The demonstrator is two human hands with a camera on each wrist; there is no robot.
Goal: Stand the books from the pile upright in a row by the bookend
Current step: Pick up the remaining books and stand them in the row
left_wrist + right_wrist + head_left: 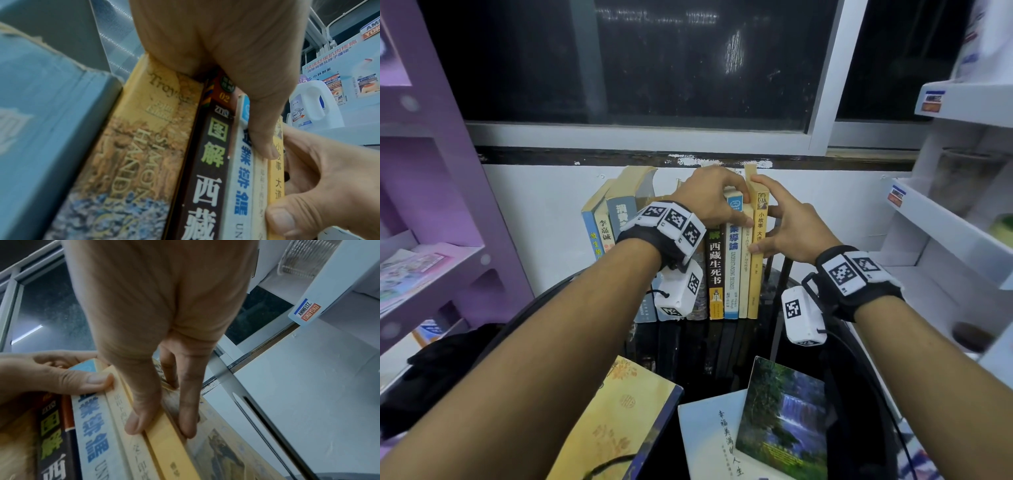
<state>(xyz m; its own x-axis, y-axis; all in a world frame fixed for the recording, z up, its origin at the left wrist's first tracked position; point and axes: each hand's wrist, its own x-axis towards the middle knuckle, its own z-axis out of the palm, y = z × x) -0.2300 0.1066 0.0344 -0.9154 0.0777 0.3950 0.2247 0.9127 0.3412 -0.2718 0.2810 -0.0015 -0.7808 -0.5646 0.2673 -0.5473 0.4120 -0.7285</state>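
Note:
Several books stand upright in a row against the white wall on the black table [722, 349]. At the right end of the row is a thin yellow book [755, 284], which my right hand [784, 226] pinches, thumb on the spine [170, 451] and fingers flat on its right cover. My left hand [714, 195] grips the tops of the neighbouring books, its thumb pressing the cream spine [261, 186] beside the blue-and-white book [732, 274]. A dark metal bookend [252, 408] stands just right of the yellow book. The pile lies flat at the front: a yellow-covered book [619, 411], a white book [709, 442] and a waterfall-cover book [784, 418].
Books at the row's left end [616, 209] lean to the right. A purple shelf unit [431, 205] stands on the left and white display shelves [945, 222] on the right. A dark window [637, 61] is above the wall. Black cloth [448, 370] lies at the lower left.

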